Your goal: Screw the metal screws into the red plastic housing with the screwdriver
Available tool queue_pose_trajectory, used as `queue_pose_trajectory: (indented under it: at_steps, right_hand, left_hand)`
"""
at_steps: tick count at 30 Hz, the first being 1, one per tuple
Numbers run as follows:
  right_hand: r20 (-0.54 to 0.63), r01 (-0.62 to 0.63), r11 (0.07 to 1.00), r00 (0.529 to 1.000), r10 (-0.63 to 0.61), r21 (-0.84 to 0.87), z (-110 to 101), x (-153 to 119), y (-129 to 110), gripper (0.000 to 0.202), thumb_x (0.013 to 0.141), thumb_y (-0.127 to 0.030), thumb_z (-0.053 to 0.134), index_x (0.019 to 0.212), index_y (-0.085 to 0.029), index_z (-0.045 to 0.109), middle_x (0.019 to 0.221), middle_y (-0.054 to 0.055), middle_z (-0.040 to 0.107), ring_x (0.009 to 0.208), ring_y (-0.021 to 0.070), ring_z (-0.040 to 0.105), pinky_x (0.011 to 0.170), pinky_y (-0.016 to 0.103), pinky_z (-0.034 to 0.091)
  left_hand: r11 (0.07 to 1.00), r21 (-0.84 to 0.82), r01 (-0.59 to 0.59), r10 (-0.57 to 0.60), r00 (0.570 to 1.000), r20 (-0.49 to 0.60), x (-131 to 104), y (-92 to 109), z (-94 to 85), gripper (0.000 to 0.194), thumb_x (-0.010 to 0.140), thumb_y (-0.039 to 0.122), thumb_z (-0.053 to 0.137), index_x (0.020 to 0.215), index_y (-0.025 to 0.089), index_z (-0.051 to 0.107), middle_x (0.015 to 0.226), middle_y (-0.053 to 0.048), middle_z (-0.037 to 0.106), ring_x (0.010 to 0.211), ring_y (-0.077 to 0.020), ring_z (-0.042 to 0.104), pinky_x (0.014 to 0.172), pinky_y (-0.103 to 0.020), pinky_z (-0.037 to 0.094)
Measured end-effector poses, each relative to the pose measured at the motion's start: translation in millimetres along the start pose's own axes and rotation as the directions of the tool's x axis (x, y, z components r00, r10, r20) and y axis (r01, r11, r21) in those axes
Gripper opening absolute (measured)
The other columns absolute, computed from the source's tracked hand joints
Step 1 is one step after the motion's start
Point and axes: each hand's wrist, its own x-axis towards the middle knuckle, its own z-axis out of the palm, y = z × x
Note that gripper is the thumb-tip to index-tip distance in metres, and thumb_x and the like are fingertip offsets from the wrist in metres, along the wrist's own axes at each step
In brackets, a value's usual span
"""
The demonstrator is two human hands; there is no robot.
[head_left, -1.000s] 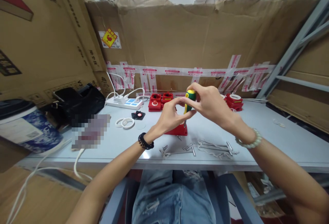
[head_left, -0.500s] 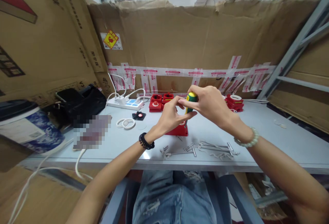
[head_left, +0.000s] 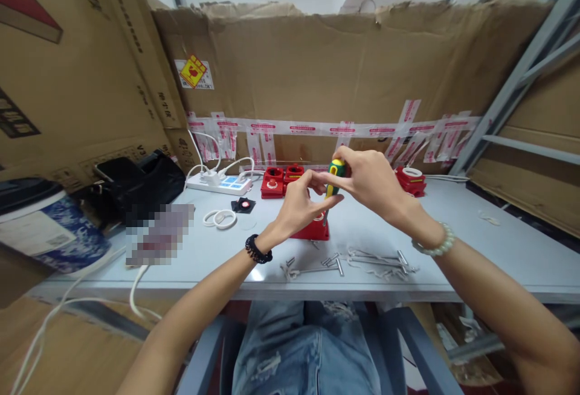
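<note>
Right hand (head_left: 369,179), thumb and fingers closed about a screwdriver's (head_left: 336,168) upper handle; left hand (head_left: 296,203), half-curled, pinches it lower, from 8 o'clock. The shaft slants towards a red housing (head_left: 315,232) at 7 o'clock. Sound driving probably wants shaft squared, pressure axial, turns short. Metal rods (head_left: 340,268): 6 o'clock.

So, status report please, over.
Right hand gripping green-and-yellow screwdriver, left hand at handle. Shaft down toward boxy red block, partly hidden by left hand.
</note>
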Motion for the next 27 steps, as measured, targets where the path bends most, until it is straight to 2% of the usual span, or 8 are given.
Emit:
queue_pose_trajectory:
  at_steps: [4, 8, 10, 15, 17, 21, 23, 27]
  right_hand:
    - [-0.009, -0.042, 0.999, 0.999, 0.042, 0.012, -0.2, -0.9, -1.8, 0.038, 0.086, -0.052, 0.049, 0.095, -0.017, 0.061, 0.072, 0.008, 0.068, 0.062, 0.0206, 0.060, 0.055, 0.029, 0.035]
    - [0.079, 0.114, 0.950, 0.987, -0.142, 0.290, -11.0, -5.3, 4.7, 0.032, 0.089, -0.036, 0.050, 0.115, -0.020, 0.058, 0.102, 0.007, 0.070, 0.080, 0.0175, 0.063, 0.071, 0.028, 0.043]
    - [0.105, 0.125, 0.938, 0.980, -0.167, 0.322, -14.8, -5.6, 7.1, 0.032, 0.088, -0.030, 0.052, 0.118, -0.020, 0.057, 0.103, 0.006, 0.070, 0.079, 0.0162, 0.063, 0.072, 0.028, 0.043]
    - [0.087, 0.073, 0.992, 0.993, -0.083, 0.104, -13.7, 0.1, 0.4, 0.024, 0.086, -0.039, 0.056, 0.092, -0.017, 0.065, 0.076, 0.005, 0.070, 0.064, 0.0163, 0.060, 0.061, 0.027, 0.036]
    - [0.074, 0.045, 0.999, 0.996, -0.042, -0.031, -10.1, 3.1, -5.4, 0.033, 0.087, -0.047, 0.051, 0.085, -0.016, 0.064, 0.074, 0.008, 0.069, 0.064, 0.0183, 0.059, 0.057, 0.028, 0.032]
    - [0.033, -0.027, 0.982, 0.999, 0.033, -0.189, -2.9, 5.9, -12.1, 0.050, 0.089, -0.057, 0.038, 0.086, -0.014, 0.062, 0.073, 0.014, 0.068, 0.063, 0.0237, 0.061, 0.053, 0.030, 0.028]
    - [0.049, -0.014, 0.991, 0.999, 0.021, -0.130, -2.8, 4.8, -10.5, 0.049, 0.091, -0.055, 0.037, 0.090, -0.014, 0.063, 0.077, 0.014, 0.069, 0.068, 0.0250, 0.062, 0.055, 0.030, 0.032]
    - [0.124, 0.180, 0.959, 0.970, -0.210, 0.217, -11.7, 0.5, -0.5, 0.033, 0.091, -0.037, 0.046, 0.115, -0.018, 0.058, 0.110, 0.010, 0.068, 0.096, 0.0215, 0.062, 0.076, 0.031, 0.042]
  left_hand:
    - [1.000, -0.019, -0.005, 0.006, 1.000, 0.014, 2.1, 0.8, 2.3, 0.020, 0.071, 0.028, 0.071, 0.076, 0.017, 0.056, 0.071, 0.000, 0.063, 0.066, -0.0107, 0.057, 0.063, -0.024, 0.046]
    - [0.999, -0.009, -0.039, 0.039, 0.999, 0.020, 2.0, 0.9, -4.1, 0.013, 0.072, 0.023, 0.068, 0.077, 0.016, 0.058, 0.074, -0.001, 0.066, 0.068, -0.0116, 0.060, 0.065, -0.025, 0.047]
    - [0.999, -0.002, -0.036, 0.036, 0.999, 0.037, 0.5, 0.8, -6.3, 0.009, 0.074, 0.022, 0.064, 0.080, 0.017, 0.060, 0.077, -0.001, 0.068, 0.071, -0.0120, 0.061, 0.067, -0.025, 0.048]
    - [0.999, 0.038, -0.019, 0.018, 0.999, 0.037, -2.6, 0.0, -1.3, 0.023, 0.071, 0.030, 0.071, 0.085, 0.017, 0.058, 0.080, -0.001, 0.066, 0.073, -0.0126, 0.060, 0.068, -0.026, 0.047]
    - [1.000, 0.018, -0.013, 0.013, 1.000, 0.013, -2.7, -2.3, 2.7, 0.029, 0.068, 0.035, 0.074, 0.082, 0.017, 0.056, 0.076, 0.000, 0.064, 0.068, -0.0117, 0.058, 0.064, -0.025, 0.045]
    - [1.000, -0.024, -0.004, 0.005, 1.000, 0.013, -1.5, -7.7, 6.5, 0.018, 0.073, 0.028, 0.068, 0.077, 0.016, 0.055, 0.073, -0.001, 0.064, 0.065, -0.0107, 0.057, 0.059, -0.023, 0.043]
    - [1.000, -0.023, -0.003, 0.003, 1.000, 0.027, -1.0, -8.6, 5.5, 0.015, 0.074, 0.025, 0.066, 0.075, 0.016, 0.054, 0.071, 0.000, 0.064, 0.064, -0.0107, 0.057, 0.059, -0.023, 0.043]
    - [1.000, -0.022, -0.008, 0.010, 0.998, 0.068, -1.5, -6.7, 1.9, 0.012, 0.073, 0.024, 0.064, 0.075, 0.016, 0.055, 0.069, 0.001, 0.063, 0.062, -0.0100, 0.056, 0.056, -0.022, 0.040]
